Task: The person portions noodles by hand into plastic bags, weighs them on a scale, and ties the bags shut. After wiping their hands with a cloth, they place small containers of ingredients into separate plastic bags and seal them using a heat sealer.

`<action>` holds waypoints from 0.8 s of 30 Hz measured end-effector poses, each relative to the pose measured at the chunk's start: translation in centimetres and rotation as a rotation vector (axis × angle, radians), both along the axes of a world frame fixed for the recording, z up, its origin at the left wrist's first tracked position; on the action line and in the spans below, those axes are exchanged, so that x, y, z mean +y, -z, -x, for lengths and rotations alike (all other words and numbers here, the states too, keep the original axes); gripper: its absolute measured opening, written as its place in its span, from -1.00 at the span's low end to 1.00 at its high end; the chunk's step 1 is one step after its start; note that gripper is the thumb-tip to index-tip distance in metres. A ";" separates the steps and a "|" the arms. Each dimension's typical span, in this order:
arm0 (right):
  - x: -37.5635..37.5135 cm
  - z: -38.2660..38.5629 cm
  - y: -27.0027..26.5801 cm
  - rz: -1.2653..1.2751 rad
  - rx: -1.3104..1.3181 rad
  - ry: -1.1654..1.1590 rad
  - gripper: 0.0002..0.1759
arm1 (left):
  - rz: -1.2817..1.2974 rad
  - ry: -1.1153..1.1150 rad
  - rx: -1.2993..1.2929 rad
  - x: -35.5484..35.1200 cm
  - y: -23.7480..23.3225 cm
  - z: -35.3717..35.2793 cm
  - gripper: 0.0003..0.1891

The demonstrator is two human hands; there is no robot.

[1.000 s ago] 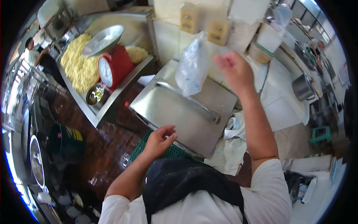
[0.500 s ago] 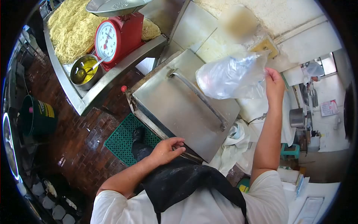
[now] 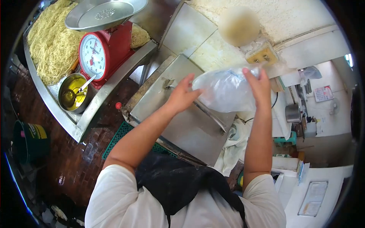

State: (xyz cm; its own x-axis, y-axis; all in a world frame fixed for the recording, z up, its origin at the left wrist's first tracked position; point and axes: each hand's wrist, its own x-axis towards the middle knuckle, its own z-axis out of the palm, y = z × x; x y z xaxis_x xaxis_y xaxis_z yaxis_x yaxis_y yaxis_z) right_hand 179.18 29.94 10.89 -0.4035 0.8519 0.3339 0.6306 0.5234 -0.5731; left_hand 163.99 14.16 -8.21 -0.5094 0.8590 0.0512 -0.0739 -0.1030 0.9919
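Observation:
A clear plastic bag (image 3: 228,95) spans the gap between my two hands, over the steel lid. My right hand (image 3: 259,87) pinches it at its right end, thumb and fingers on the film. At the bag's left edge my left hand (image 3: 182,94) is open, thumb and fingers spread apart, fingertips right by the film. Beneath both arms lies the steel lid (image 3: 182,131) with a long bar handle (image 3: 211,117); the bag hides part of it.
On a steel-rimmed counter (image 3: 93,119) at left are a heap of noodles (image 3: 53,41), a red dial scale (image 3: 114,49) with a pan (image 3: 125,9), and a pot (image 3: 66,108) of yellow liquid with a ladle. White cloths (image 3: 234,146) hang right of the lid. A green bucket (image 3: 30,146) stands on the floor.
My left hand has risen from near the apron to the bag's left edge. My right hand has come slightly left, bringing the bag lower. The view has shifted.

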 end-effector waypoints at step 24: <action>10.5 -11.3 4.4 0.851 0.620 -0.349 -0.51 | -0.153 0.360 0.622 -2.0 0.5 -11.3 -0.25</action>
State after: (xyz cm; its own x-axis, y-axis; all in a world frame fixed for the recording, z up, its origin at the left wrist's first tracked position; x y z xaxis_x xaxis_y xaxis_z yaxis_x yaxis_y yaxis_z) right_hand 190.50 40.47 6.46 -0.6314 0.7714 -0.0791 0.0049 -0.0980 -0.9952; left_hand 175.32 12.15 -8.73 -0.0349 0.9277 0.3717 0.4430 -0.3190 0.8378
